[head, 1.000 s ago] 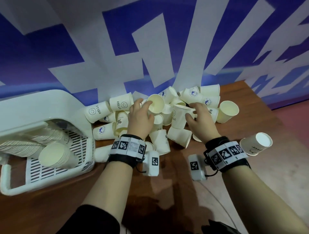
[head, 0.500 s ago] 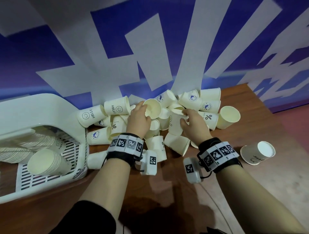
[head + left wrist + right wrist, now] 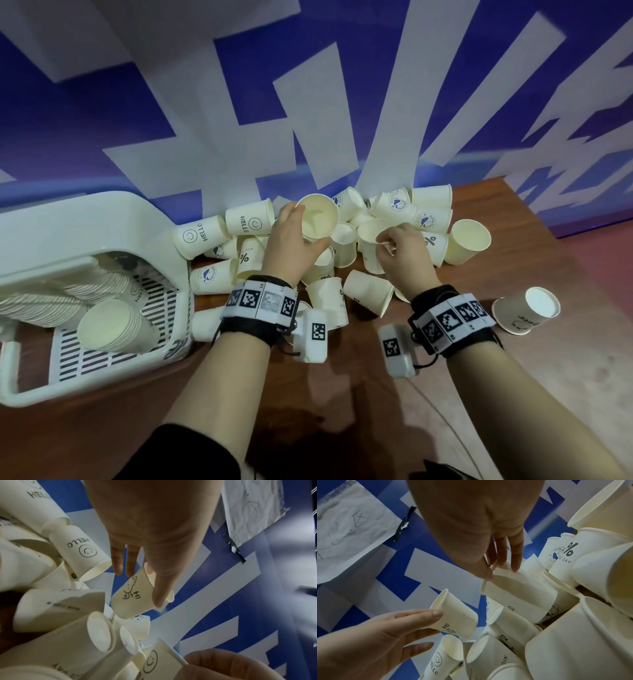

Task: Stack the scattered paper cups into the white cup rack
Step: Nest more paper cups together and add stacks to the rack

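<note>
Wooden table [image 3: 342,428]: bears everything listed.
Cup rack [image 3: 102,236], white: left of the cup pile, on its side, nested cups [image 3: 113,325] inside.
Cup pile [image 3: 346,246]: loose paper cups against the blue-and-white wall [image 3: 308,102], right of the rack.
Lone cup [image 3: 527,310]: upside down, well right of the pile.
Left hand [image 3: 291,246]: above the pile, fingers and thumb gripping a "Hi" cup [image 3: 135,595].
Right hand [image 3: 404,253]: on the pile, thumb and fingers pinching the rim of a plain cup [image 3: 518,595].

Cream paper cups [image 3: 467,241], white rack [image 3: 85,229], blue-and-white zigzag wall [image 3: 239,102]
</note>
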Demonstrator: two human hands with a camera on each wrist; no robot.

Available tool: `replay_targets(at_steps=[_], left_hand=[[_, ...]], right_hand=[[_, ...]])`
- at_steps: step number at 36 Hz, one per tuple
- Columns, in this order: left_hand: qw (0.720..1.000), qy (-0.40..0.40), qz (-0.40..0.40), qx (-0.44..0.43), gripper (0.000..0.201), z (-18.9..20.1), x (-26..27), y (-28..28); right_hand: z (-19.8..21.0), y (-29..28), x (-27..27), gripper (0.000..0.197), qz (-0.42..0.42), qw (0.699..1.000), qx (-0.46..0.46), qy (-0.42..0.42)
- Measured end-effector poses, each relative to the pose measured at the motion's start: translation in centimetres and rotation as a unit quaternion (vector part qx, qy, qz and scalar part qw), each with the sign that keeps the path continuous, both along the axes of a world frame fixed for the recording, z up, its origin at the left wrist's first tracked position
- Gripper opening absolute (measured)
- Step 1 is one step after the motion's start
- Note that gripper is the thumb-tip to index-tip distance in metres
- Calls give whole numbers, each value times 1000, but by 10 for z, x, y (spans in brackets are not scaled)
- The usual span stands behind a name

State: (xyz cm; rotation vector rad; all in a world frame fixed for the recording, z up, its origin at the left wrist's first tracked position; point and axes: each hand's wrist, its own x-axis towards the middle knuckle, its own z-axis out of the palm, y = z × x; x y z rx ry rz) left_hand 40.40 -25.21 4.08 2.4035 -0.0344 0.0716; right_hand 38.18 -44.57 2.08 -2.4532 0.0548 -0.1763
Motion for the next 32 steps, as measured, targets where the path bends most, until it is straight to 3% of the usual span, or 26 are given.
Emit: replay_targets(at_steps=[18,27,32], left_hand=[[989,-86,83,-84,59,46,-86,40],[986,-77,99,-109,64,46,-127,76],[987,-52,93,-121,69,49,-142,100]], right_hand=[[47,38,-69,8,26,992,97,-83],[58,78,-100,14,74,979,167,-89],[66,103,-114,18,83,982,143,-95]])
